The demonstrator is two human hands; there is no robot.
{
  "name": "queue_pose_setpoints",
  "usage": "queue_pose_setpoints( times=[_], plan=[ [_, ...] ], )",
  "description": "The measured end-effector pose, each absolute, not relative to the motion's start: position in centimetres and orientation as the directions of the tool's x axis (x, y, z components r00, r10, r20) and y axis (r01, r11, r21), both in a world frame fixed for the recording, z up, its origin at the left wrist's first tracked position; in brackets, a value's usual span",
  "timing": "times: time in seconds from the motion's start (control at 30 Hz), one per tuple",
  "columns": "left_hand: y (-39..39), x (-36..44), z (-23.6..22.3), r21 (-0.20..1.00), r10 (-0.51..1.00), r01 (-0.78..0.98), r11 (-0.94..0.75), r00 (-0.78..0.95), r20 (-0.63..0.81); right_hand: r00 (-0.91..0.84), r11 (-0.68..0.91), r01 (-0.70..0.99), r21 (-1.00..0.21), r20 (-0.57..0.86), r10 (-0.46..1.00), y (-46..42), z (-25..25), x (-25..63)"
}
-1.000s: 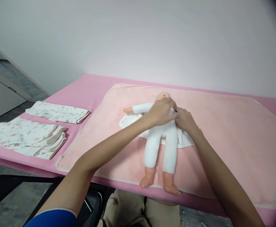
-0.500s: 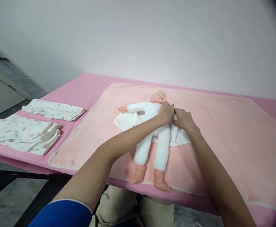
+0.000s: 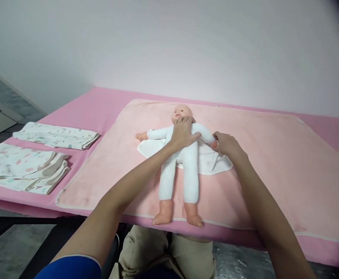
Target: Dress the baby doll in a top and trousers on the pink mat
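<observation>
A baby doll (image 3: 167, 178) with a white cloth body lies on its back, feet towards me. My left hand (image 3: 183, 133) rests on its upper chest, fingers laid over the cloth below the chin and thumb spread apart. With closed fingers, my right hand (image 3: 226, 145) holds the doll's hand (image 3: 214, 144) at the end of the arm stretched to the right. A white baby garment (image 3: 208, 162) is spread beneath the doll's back, showing on both sides. Its part under the torso is hidden.
Under the doll lies a peach-pink mat (image 3: 274, 174) on a pink-covered table (image 3: 79, 104). Two folded printed cloths, one farther back (image 3: 56, 135) and one nearer (image 3: 24, 164), lie at the left. A pale wall (image 3: 187, 46) stands behind the table.
My left hand has moved left from beside my right hand onto the doll's chest. The doll's right-side arm now shows stretched out, its hand in my right hand. The head has turned left.
</observation>
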State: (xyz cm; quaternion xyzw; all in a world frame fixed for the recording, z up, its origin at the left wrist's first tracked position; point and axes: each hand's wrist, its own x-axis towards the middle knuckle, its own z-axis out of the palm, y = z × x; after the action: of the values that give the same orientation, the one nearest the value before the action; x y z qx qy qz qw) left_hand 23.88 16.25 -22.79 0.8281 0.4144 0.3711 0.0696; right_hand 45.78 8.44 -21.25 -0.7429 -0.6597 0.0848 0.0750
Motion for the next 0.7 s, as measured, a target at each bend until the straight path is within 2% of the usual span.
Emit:
queue_pose_setpoints(
  times=[0.2, 0.3, 0.47, 0.57, 0.7],
  plan=[
    [17.4, 22.3, -23.0, 0.516, 0.745, 0.57, -0.64, 0.297, 0.597, 0.143, -0.183, 0.921, -0.344, -0.139, 0.98, 8.7, -21.3, 47.9],
    [17.7, 21.6, -23.2, 0.528, 0.743, 0.554, -0.644, 0.285, 0.606, 0.026, -0.11, 0.887, -0.449, -0.188, 0.982, 8.4, -20.2, 49.0],
    [16.7, 23.2, -23.2, 0.457, 0.718, 0.571, -0.682, 0.406, 0.565, -0.214, 0.059, 0.791, -0.609, -0.184, 0.959, 6.1, -15.4, 50.1],
    [16.0, 23.9, -22.9, 0.445, 0.712, 0.566, -0.694, 0.443, 0.545, -0.236, 0.066, 0.799, -0.598, -0.21, 0.949, 4.9, -13.4, 50.7],
    [15.6, 21.2, -23.1, 0.465, 0.683, 0.505, -0.727, 0.457, 0.57, -0.165, 0.043, 0.866, -0.498, -0.203, 0.965, 5.2, -14.2, 49.9]
  ],
)
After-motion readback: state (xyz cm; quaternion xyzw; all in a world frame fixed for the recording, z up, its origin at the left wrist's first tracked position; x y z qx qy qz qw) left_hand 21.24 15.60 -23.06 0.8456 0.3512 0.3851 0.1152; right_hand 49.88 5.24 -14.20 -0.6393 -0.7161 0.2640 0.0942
